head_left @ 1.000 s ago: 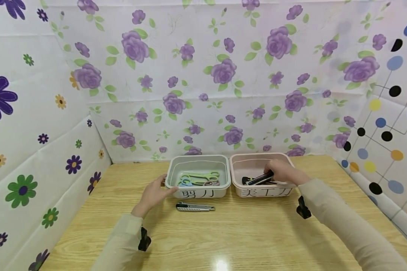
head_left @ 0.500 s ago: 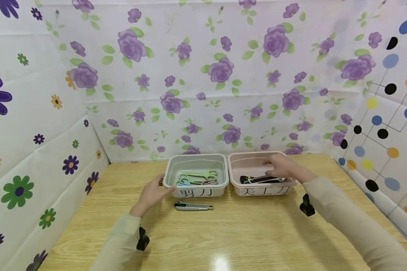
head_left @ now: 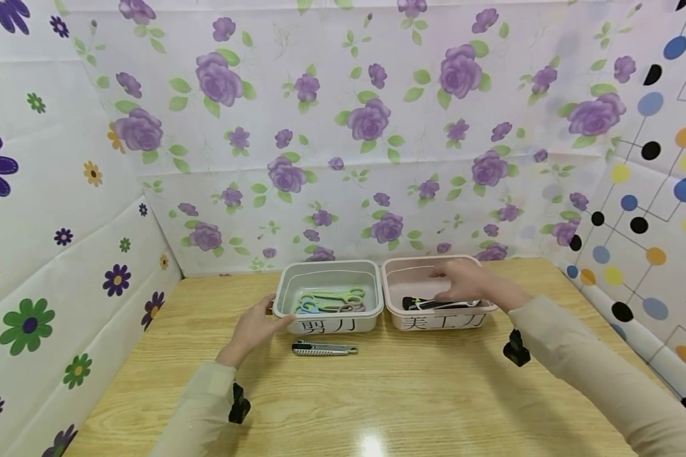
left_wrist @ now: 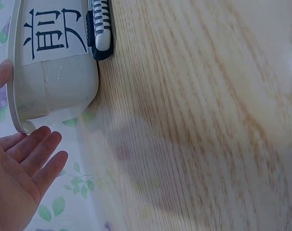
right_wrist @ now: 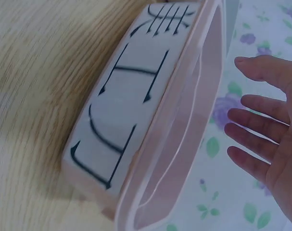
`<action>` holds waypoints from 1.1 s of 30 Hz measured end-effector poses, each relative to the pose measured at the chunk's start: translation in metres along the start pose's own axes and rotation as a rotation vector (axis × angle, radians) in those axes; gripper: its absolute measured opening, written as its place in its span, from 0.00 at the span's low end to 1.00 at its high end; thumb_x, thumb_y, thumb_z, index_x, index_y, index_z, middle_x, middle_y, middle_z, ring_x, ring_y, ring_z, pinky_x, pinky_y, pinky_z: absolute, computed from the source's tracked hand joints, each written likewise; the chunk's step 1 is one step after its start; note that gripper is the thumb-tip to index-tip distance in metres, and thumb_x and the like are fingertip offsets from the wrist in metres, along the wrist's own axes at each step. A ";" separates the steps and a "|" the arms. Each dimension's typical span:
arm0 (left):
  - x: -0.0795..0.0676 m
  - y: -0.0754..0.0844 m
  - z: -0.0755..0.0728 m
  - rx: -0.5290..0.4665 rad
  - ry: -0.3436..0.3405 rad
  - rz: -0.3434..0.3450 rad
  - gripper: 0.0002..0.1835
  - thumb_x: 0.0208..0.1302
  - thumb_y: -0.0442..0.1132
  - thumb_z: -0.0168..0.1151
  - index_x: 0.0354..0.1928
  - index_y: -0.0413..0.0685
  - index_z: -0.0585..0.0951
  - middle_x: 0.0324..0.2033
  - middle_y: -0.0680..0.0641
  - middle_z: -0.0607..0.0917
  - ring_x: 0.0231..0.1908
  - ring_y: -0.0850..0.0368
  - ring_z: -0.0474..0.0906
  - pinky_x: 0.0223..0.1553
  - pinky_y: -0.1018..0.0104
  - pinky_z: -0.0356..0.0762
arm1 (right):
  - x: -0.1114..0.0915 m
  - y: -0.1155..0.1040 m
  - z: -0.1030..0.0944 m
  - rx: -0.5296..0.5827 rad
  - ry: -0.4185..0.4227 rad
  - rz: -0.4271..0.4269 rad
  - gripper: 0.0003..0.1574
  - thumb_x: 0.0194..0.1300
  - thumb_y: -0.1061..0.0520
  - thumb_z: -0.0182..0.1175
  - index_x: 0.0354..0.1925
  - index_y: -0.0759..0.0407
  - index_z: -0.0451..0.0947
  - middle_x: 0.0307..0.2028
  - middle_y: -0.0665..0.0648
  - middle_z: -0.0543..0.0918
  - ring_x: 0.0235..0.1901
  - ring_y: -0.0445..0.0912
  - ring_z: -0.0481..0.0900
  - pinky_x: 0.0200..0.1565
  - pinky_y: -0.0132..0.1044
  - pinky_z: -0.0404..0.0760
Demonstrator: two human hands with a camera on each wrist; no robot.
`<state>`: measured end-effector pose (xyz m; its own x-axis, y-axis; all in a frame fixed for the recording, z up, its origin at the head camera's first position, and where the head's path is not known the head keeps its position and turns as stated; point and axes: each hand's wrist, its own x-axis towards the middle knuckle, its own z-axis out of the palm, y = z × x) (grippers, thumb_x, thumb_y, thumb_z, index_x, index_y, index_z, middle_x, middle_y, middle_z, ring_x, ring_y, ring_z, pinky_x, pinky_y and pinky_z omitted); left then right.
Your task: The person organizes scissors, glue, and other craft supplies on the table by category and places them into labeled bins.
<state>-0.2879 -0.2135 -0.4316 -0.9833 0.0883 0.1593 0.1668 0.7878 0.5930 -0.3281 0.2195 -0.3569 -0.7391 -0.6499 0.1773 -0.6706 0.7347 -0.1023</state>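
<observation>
In the head view, my left hand [head_left: 257, 330] rests at the left end of a pale grey-green basket [head_left: 366, 322]. Its thumb touches the rim and its fingers lie loosely extended by the end, as the left wrist view also shows. Several scissors [head_left: 333, 297] with green, blue and pinkish handles lie inside. My right hand [head_left: 465, 279] hovers over a pink basket [head_left: 393, 279], holding nothing; in the right wrist view its fingers are spread and relaxed. Below it, several utility knives [head_left: 423, 304], black and silver, lie in the pink basket. A silver utility knife [head_left: 324, 348] lies on the table before the grey-green basket.
Both baskets stand side by side at the back of the wooden table [head_left: 377, 393], with Chinese labels on their fronts. A flowered cloth [head_left: 331, 127] hangs behind. Patterned cloths border the left and right sides.
My right hand has let go of a black utility knife, which now lies in the pink basket, and has risen with its fingers opened. My left hand stays at the grey-green basket.
</observation>
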 end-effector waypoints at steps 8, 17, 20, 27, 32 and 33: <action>-0.001 0.000 0.000 -0.023 0.003 0.017 0.40 0.52 0.58 0.63 0.61 0.39 0.67 0.46 0.43 0.80 0.46 0.47 0.75 0.45 0.49 0.71 | 0.008 -0.039 0.001 0.101 -0.063 -0.095 0.29 0.52 0.50 0.65 0.50 0.63 0.76 0.45 0.59 0.81 0.44 0.51 0.79 0.45 0.45 0.76; -0.001 -0.001 0.000 -0.012 0.000 -0.004 0.42 0.52 0.59 0.62 0.62 0.38 0.65 0.47 0.39 0.79 0.47 0.44 0.75 0.46 0.47 0.70 | 0.024 -0.086 0.023 0.186 -0.058 -0.223 0.28 0.51 0.52 0.64 0.49 0.65 0.76 0.46 0.58 0.80 0.47 0.50 0.76 0.48 0.41 0.74; 0.000 0.000 -0.001 -0.013 0.002 -0.014 0.41 0.52 0.58 0.62 0.62 0.39 0.65 0.47 0.40 0.79 0.47 0.45 0.75 0.47 0.47 0.70 | 0.031 -0.100 0.035 0.168 -0.045 -0.267 0.28 0.50 0.51 0.66 0.48 0.65 0.77 0.45 0.58 0.80 0.46 0.49 0.77 0.49 0.39 0.74; 0.000 0.000 -0.001 -0.023 0.003 -0.006 0.41 0.52 0.59 0.63 0.62 0.40 0.65 0.47 0.40 0.79 0.47 0.45 0.75 0.47 0.47 0.70 | 0.044 -0.130 0.068 0.262 -0.142 -0.295 0.29 0.55 0.49 0.63 0.51 0.66 0.74 0.47 0.58 0.79 0.46 0.48 0.77 0.48 0.35 0.74; 0.000 -0.002 0.000 -0.018 0.004 -0.013 0.42 0.52 0.59 0.62 0.63 0.40 0.65 0.47 0.39 0.79 0.47 0.45 0.75 0.47 0.47 0.70 | 0.053 -0.142 0.094 0.254 -0.158 -0.306 0.28 0.56 0.48 0.62 0.51 0.64 0.75 0.48 0.56 0.78 0.49 0.45 0.75 0.50 0.33 0.72; 0.000 -0.002 0.000 -0.020 0.003 -0.017 0.42 0.51 0.59 0.62 0.63 0.41 0.65 0.47 0.40 0.79 0.47 0.45 0.75 0.48 0.47 0.70 | 0.054 -0.145 0.098 0.252 -0.151 -0.310 0.28 0.56 0.48 0.62 0.51 0.64 0.75 0.48 0.56 0.78 0.48 0.45 0.75 0.50 0.32 0.72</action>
<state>-0.2882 -0.2149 -0.4329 -0.9857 0.0734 0.1518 0.1520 0.7770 0.6109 -0.2775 0.0588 -0.4288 -0.4882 -0.8677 0.0936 -0.8435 0.4415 -0.3060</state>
